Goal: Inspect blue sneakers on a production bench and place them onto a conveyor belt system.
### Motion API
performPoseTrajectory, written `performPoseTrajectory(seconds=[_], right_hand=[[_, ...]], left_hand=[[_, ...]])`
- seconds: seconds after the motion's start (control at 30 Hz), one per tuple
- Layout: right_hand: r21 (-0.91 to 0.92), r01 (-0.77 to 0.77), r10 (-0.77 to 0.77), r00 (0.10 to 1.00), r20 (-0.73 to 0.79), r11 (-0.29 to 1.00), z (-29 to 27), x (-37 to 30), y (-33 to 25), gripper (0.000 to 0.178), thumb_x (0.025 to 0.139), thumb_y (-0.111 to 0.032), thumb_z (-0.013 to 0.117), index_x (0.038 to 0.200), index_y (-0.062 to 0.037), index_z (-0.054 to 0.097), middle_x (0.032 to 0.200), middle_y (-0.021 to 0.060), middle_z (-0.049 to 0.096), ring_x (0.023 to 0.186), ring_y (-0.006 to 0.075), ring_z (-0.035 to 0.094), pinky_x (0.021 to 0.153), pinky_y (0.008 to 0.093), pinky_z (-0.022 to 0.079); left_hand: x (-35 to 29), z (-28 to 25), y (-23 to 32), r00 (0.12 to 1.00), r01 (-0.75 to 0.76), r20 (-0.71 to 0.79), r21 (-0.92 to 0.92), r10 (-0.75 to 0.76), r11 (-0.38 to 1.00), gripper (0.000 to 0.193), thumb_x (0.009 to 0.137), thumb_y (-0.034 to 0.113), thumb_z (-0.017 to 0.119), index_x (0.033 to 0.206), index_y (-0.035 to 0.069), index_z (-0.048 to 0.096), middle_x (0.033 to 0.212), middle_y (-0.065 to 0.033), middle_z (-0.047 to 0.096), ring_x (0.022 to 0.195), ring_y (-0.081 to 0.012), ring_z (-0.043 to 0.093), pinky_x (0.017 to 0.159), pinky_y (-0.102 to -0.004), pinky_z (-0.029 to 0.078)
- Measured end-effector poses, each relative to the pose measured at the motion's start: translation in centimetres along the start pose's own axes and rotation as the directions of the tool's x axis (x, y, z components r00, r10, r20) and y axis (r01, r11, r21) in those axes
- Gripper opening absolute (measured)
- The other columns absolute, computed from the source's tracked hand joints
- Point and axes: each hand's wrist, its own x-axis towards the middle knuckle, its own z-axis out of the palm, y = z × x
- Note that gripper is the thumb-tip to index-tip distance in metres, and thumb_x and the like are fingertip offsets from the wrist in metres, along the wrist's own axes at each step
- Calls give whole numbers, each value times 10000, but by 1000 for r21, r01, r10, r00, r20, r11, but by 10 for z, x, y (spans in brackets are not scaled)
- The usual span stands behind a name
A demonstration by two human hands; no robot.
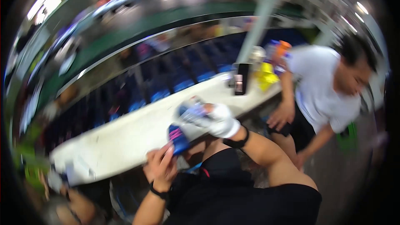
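A small blue shoe (pixel 178 140) with pink lacing stands out over the near edge of the white bench. My bare left hand (pixel 161 163) grips it by its lower end, thumb and fingers closed. My right hand (pixel 223 121) wears a white glove and has a black band at the wrist. It is closed at a blurred blue-grey and white item (pixel 193 111) just above the bench top, right of and beyond the shoe. Blur hides what kind of item that is.
The long white bench (pixel 116 141) runs across the view, with dark blue slots behind it. A phone (pixel 241 79) stands at its right, beside a yellow item (pixel 267 76). A co-worker in a white shirt (pixel 321 75) sits at right; another person (pixel 71 204) is at lower left.
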Motion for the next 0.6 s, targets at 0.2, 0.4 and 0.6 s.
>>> performPoseTrajectory(seconds=[0.2, 0.4, 0.6], right_hand=[[478, -238, 319, 943, -94, 845, 21, -83, -13, 558, 1021, -528, 823, 1061, 20, 724, 957, 22, 745, 895, 102, 667, 841, 298, 559], [394, -56, 120, 983, -139, 917, 63, -73, -25, 532, 1006, -528, 836, 1048, -14, 707, 1213, 190, 755, 1031, 232, 726, 933, 381, 570], [290, 62, -77, 996, 41, 955, 54, -65, -6, 358, 1014, -312, 862, 1165, -30, 701, 1549, 314, 616, 994, 241, 787, 831, 331, 612]], left_hand=[[2, -9, -5, 977, 161, -109, -177, -182, 971, 485, 924, -23, 830, 1393, 13, 711, 1290, -199, 803, 801, -295, 766, 687, -364, 599], [-1, 6, 9, 910, 312, -110, -453, -400, 835, 207, 1008, 22, 800, 1130, -15, 636, 1327, -286, 775, 745, -187, 777, 664, -297, 621], [15, 1, 9, 973, 208, -14, -390, -232, 897, 259, 979, 184, 871, 1030, -19, 719, 1380, -309, 745, 916, -311, 832, 793, -348, 654]])
